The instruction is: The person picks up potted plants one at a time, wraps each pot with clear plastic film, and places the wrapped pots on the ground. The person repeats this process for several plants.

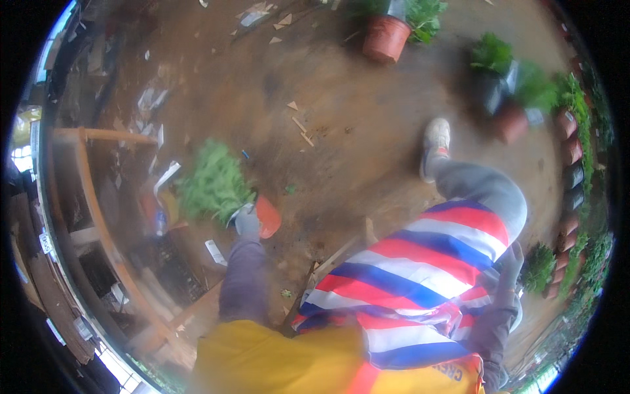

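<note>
A leafy green potted plant leans well over to the left, its orange-red pot showing on the right. My left hand, in a grey glove, is closed round the pot's rim, with the plant held off to my left side. By my bent right leg, my gloved right hand hangs low beside the striped red, white and blue apron. Its fingers are blurred and partly lost against the leg, and nothing plainly shows in it.
A red pot with a plant lies at the far middle. More potted plants stand far right, and a row of pots lines the right edge. A wooden frame stands left among scraps. My shoe is on the brown ground.
</note>
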Tool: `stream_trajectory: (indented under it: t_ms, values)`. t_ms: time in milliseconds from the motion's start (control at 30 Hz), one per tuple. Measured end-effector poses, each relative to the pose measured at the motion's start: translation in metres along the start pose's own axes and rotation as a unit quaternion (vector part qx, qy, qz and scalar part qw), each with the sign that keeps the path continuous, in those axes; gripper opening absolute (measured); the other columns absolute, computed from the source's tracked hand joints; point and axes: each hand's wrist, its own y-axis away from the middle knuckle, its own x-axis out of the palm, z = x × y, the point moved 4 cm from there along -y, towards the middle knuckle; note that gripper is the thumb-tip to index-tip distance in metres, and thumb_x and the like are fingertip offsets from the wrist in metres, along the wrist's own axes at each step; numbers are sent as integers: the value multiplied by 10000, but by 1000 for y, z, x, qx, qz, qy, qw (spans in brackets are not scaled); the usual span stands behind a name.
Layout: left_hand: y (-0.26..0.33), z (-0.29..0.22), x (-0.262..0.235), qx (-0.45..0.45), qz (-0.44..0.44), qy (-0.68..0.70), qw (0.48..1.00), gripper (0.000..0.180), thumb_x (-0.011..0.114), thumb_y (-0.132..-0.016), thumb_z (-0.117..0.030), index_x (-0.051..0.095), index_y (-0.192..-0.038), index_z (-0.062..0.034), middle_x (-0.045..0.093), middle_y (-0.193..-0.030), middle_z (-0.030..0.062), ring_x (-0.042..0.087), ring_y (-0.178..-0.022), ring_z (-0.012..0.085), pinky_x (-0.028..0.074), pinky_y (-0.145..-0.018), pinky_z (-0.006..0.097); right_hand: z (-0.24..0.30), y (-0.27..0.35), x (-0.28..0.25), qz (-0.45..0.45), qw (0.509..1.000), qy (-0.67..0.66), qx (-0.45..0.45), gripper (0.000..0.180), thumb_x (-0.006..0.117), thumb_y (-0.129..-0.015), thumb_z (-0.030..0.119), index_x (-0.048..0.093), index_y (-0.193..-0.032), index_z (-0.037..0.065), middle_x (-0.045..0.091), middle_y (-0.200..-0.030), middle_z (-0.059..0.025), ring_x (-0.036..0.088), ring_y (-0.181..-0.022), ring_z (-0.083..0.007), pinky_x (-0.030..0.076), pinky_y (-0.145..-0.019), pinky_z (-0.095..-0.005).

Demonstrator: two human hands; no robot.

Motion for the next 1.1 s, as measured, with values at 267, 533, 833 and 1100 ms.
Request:
stream_trajectory:
  t_ms: [267,533,833,1100]
  values:
    - [115,-326,78,270,80,-62,958,201,718,-913,-251,725,-985,-63,740,-884,168,714,-772,342,540,-699,440,147,44,50,-28,969,16,-246,251,652,-982,83,696,-1196,-40,714,-1163,-86,652,-1066,-154,513,-942,-275]
    - [311,-628,213,583,205,34,785,217,720,-906,-244,740,-1033,-69,738,-957,208,715,-911,382,541,-780,463,297,93,76,-107,816,88,-562,461,863,-682,75,750,-1127,117,512,-1495,-230,492,-1379,-409,412,-1120,-492]
    - [556,-684,307,734,310,-36,603,218,652,-886,-162,763,-1069,-121,738,-957,198,710,-929,395,554,-818,460,235,11,-13,-373,817,43,-438,501,835,-707,103,685,-1184,127,453,-1523,-237,444,-1399,-438,401,-1125,-507]
    - [588,-629,351,723,427,-168,517,188,635,-889,-214,762,-1024,-178,732,-946,164,691,-890,404,553,-788,476,198,-5,-11,-364,859,128,-337,286,776,-753,113,705,-1030,100,557,-1431,-231,482,-1351,-466,402,-1111,-525]
